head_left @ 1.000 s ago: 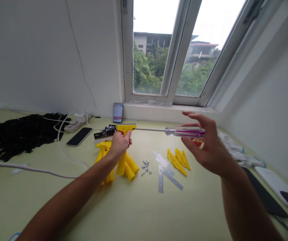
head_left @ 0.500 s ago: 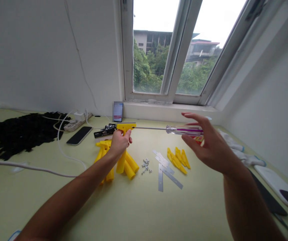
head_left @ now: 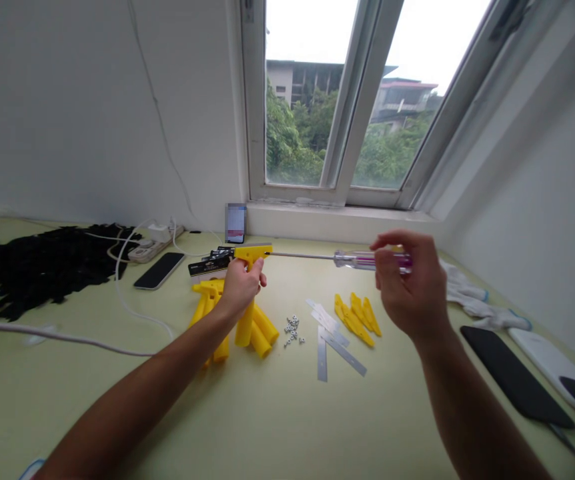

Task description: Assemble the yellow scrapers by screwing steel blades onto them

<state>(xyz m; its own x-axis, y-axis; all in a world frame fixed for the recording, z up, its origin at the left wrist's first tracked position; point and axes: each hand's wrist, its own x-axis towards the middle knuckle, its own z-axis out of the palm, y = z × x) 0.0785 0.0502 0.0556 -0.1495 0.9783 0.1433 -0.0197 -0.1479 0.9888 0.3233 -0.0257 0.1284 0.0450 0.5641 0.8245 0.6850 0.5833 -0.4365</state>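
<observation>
My left hand (head_left: 242,285) is wrapped round a yellow T-shaped tool (head_left: 251,253), holding it upright above the table. My right hand (head_left: 407,283) has its fingers closed on the clear and purple handle of a screwdriver (head_left: 350,260). The level shaft reaches left, and its tip meets the right end of the tool's head. Below my left hand lie several other yellow handles (head_left: 265,323). Small metal nuts or screws (head_left: 292,327) lie in a loose group, beside flat metal blades (head_left: 321,353) and several yellow pointed pieces (head_left: 355,317).
A black pile (head_left: 52,260), a power strip (head_left: 150,247) with white cables and a dark phone (head_left: 160,271) are at left. Another phone (head_left: 235,223) leans by the wall. White gloves (head_left: 487,312) and a black slab (head_left: 515,373) lie at right.
The fingers of my right hand, spread around the screwdriver handle before, have closed on it, and the wrist has turned and shifted left. My left hand has barely moved.
</observation>
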